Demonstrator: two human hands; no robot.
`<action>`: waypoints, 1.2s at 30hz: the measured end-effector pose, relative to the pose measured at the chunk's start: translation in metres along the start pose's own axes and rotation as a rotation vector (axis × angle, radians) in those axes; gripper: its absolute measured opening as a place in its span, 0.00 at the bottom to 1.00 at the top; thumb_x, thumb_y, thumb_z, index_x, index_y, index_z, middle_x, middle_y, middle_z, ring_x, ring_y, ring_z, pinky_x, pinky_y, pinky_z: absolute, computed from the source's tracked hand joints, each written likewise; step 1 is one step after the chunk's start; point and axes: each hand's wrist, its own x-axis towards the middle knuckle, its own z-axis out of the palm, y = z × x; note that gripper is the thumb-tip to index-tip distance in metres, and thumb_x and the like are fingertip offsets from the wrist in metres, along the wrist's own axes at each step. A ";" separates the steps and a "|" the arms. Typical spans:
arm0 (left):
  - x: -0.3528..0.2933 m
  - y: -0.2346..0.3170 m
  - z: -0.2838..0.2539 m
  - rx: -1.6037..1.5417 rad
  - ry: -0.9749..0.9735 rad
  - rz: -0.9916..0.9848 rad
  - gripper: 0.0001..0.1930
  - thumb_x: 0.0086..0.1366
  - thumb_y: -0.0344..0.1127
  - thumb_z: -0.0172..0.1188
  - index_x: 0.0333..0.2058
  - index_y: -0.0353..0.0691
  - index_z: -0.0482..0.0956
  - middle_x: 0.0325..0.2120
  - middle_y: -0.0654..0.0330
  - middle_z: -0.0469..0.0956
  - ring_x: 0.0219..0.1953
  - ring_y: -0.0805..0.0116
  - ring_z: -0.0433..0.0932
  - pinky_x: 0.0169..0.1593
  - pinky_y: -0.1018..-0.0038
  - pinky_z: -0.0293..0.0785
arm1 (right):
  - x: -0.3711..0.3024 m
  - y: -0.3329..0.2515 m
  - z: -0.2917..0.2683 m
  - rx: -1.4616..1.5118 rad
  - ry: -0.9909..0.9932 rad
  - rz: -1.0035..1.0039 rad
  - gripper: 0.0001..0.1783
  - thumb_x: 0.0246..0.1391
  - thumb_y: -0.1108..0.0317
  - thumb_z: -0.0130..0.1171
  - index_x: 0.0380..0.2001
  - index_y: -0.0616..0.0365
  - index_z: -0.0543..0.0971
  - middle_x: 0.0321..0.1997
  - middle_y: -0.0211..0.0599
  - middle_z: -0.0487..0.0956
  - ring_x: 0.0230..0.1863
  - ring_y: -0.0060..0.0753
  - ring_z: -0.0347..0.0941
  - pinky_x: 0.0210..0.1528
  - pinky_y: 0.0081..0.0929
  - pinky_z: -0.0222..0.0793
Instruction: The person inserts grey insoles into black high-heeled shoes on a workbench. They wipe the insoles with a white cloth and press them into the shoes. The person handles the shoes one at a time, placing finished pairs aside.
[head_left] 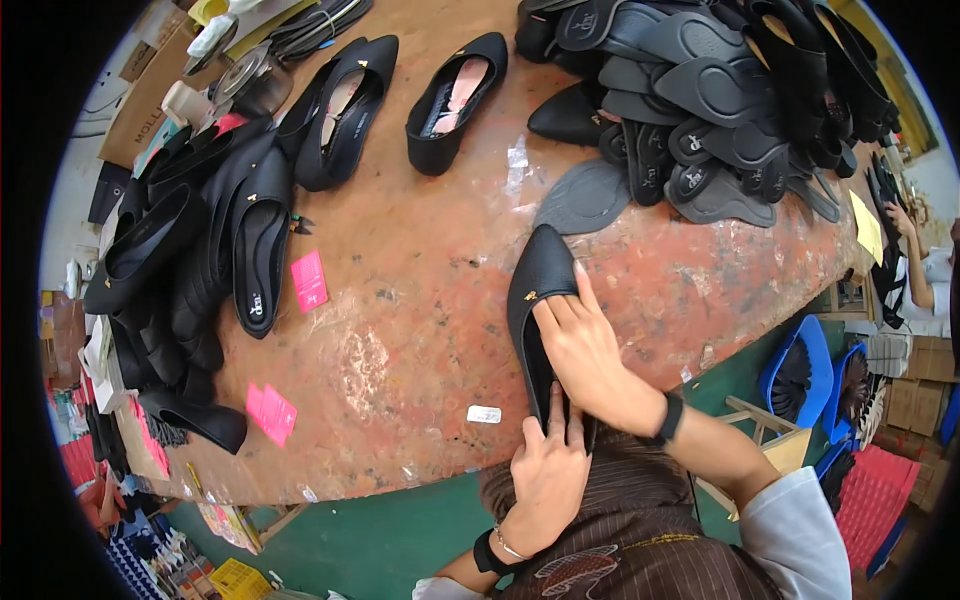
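A black pointed flat shoe [540, 268] with a small gold ornament lies at the table's near edge, toe pointing away from me. My right hand [590, 358] grips it at the opening, some fingers reaching inside and one along the outer right side. At the heel, my left hand [550, 468] holds the shoe with its fingers over the back rim. The inside of the shoe is mostly covered by my hands. Just beyond the toe is a flat grey insole piece [585, 197].
Black shoes are heaped at the left [262, 225], and another single shoe [457, 105] stands at the far middle. Grey insoles [705, 90] pile up at far right. Pink cards [310, 280] and a white label [484, 414] lie on the worn table [400, 340]. Another person's hand [900, 220] shows at right.
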 end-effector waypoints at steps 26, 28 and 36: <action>-0.002 0.010 -0.002 0.046 0.023 -0.043 0.25 0.60 0.41 0.62 0.54 0.37 0.75 0.56 0.49 0.71 0.43 0.48 0.72 0.36 0.63 0.79 | 0.027 0.004 0.028 -0.330 -0.100 -0.045 0.13 0.52 0.67 0.52 0.23 0.63 0.82 0.22 0.42 0.79 0.29 0.40 0.78 0.73 0.66 0.33; 0.002 0.011 0.002 0.044 -0.010 -0.047 0.26 0.60 0.41 0.62 0.56 0.38 0.73 0.58 0.49 0.70 0.44 0.48 0.72 0.37 0.62 0.79 | 0.030 0.004 0.031 -0.412 -0.132 -0.066 0.13 0.51 0.67 0.53 0.21 0.64 0.82 0.21 0.42 0.79 0.29 0.40 0.78 0.72 0.69 0.35; -0.053 -0.086 -0.143 -1.038 0.165 -0.587 0.21 0.57 0.24 0.64 0.52 0.34 0.78 0.38 0.60 0.80 0.34 0.65 0.79 0.41 0.71 0.76 | 0.015 0.131 -0.132 1.170 0.411 0.245 0.10 0.58 0.67 0.62 0.40 0.61 0.84 0.42 0.30 0.83 0.39 0.22 0.78 0.42 0.23 0.75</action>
